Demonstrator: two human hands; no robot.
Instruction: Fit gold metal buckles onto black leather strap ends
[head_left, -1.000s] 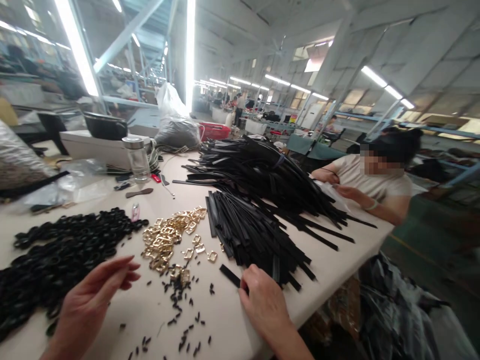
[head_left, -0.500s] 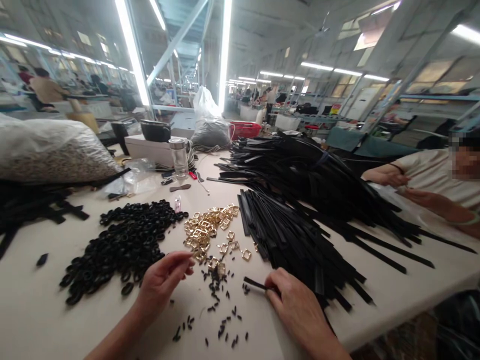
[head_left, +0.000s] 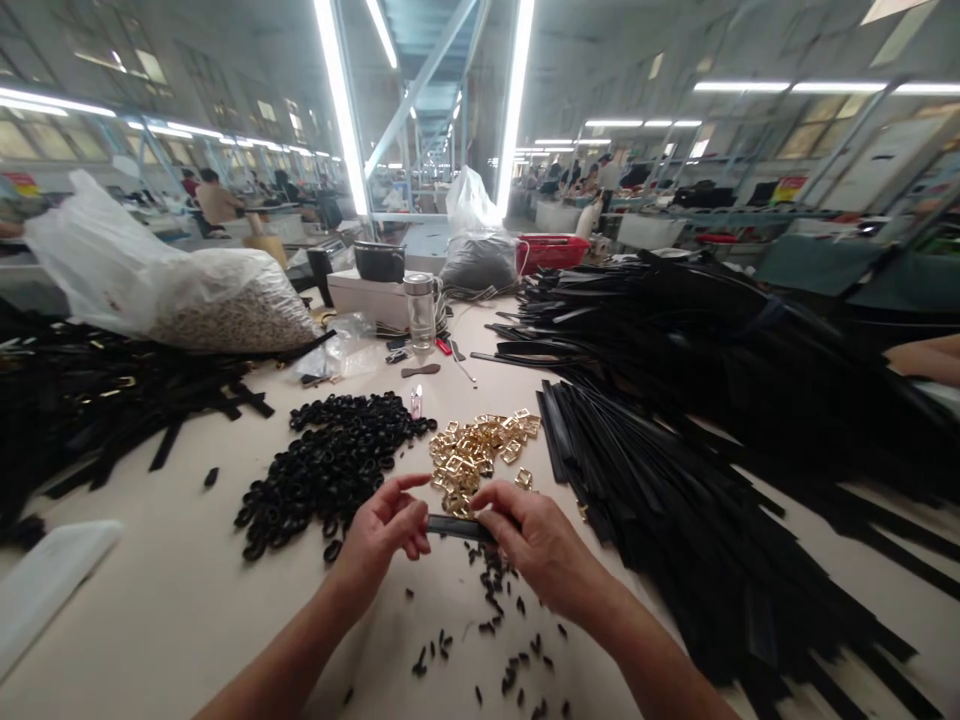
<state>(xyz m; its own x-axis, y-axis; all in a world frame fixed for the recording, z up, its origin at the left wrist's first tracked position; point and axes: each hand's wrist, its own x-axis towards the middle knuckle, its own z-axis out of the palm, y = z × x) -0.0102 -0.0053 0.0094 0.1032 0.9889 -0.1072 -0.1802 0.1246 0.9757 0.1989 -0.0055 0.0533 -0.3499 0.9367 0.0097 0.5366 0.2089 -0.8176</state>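
Observation:
My right hand (head_left: 544, 540) grips a narrow black strap (head_left: 459, 527) between thumb and fingers, its free end pointing left. At that end is my left hand (head_left: 386, 535), fingers curled and thumb drawn in; anything pinched there is too small or hidden to name. Just beyond my hands lies a heap of gold buckles (head_left: 472, 455). Black rings (head_left: 330, 460) are piled to the left of the buckles. Small black pieces (head_left: 517, 670) are scattered on the table below my hands. A thick bundle of black straps (head_left: 637, 480) fans out on the right.
A larger mound of black straps (head_left: 675, 310) lies at the back right. Farther back are a glass bottle (head_left: 421, 315), a black bowl (head_left: 379, 262) and a red basket (head_left: 553, 252). A filled clear bag (head_left: 232, 300) rests on the left, above a white flat object (head_left: 56, 580).
My right hand has brought the strap left and slightly up to my left hand. The two hands are now close together. The view has turned left.

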